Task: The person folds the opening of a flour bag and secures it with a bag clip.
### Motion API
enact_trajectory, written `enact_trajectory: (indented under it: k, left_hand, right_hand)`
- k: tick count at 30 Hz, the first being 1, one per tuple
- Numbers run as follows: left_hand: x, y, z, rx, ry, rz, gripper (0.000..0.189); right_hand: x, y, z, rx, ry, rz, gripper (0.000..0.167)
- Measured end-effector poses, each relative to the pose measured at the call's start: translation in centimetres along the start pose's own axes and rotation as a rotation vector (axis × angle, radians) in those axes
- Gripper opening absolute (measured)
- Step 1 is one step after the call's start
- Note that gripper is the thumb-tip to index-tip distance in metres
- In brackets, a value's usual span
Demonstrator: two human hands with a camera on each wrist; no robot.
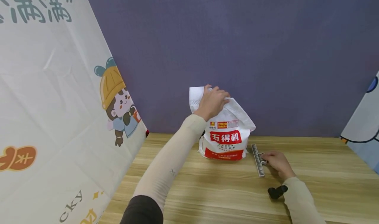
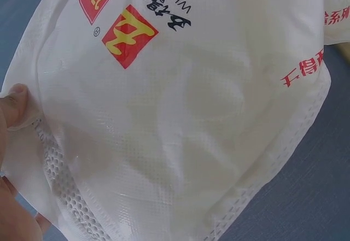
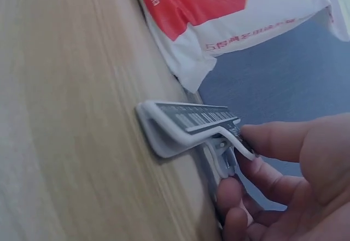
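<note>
A white flour bag [image 1: 225, 118] with red printed panels stands upright against the back wall. My left hand [image 1: 212, 102] grips its top edge, which is pulled up and slants down to the right. Close up in the left wrist view, the white bag fabric [image 2: 158, 137] fills most of the frame, with the fingers [image 2: 16, 213] at its edge. Right of the bag, a long grey bag clip [image 1: 258, 161] is at the wooden tabletop. My right hand [image 1: 278, 163] pinches the clip's handle between thumb and fingers. In the right wrist view the clip's long bar [image 3: 191, 122] points toward the bag's lower corner.
The wooden table [image 1: 207, 194] ends at a dark blue-grey backdrop [image 1: 237, 46]. On the left hangs a white printed sheet [image 1: 59, 95], with another pale printed panel [image 1: 362, 128] at the far right. A black wrist device [image 1: 276, 192] sits by the right sleeve.
</note>
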State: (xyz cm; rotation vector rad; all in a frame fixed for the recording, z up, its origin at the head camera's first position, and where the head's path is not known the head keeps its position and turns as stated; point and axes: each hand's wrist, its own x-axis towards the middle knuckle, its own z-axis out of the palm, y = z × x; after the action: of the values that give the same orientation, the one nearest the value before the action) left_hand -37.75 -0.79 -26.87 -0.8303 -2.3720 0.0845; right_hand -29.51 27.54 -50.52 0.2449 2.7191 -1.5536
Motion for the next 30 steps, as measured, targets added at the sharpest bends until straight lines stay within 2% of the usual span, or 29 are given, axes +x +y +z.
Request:
enact_trajectory:
  k: [12, 18, 21, 24, 30]
  left_hand:
    - [0.1, 0.0, 0.1, -0.010, 0.002, 0.004, 0.025]
    - [0.0, -0.2, 0.1, 0.001, 0.017, 0.005, 0.025]
    - [0.1, -0.2, 0.2, -0.001, 0.020, 0.008, 0.025]
    - [0.1, -0.1, 0.2, -0.001, 0.013, 0.005, 0.026]
    - [0.2, -0.2, 0.1, -0.009, 0.021, -0.001, 0.025]
  right_hand:
    - [-0.2, -0.2, -0.6, 0.116, -0.036, 0.027, 0.037]
    - [-0.2, -0.2, -0.7, 0.251, -0.015, 0.045, 0.027]
    - [0.0, 0.0, -0.8, 0.335, 0.029, 0.043, 0.022]
    - [0.0, -0.3, -1.0, 0.406, 0.118, 0.029, 0.017]
    - [-0.1, -2.1, -1.9, 0.626, 0.270, -0.019, 0.015]
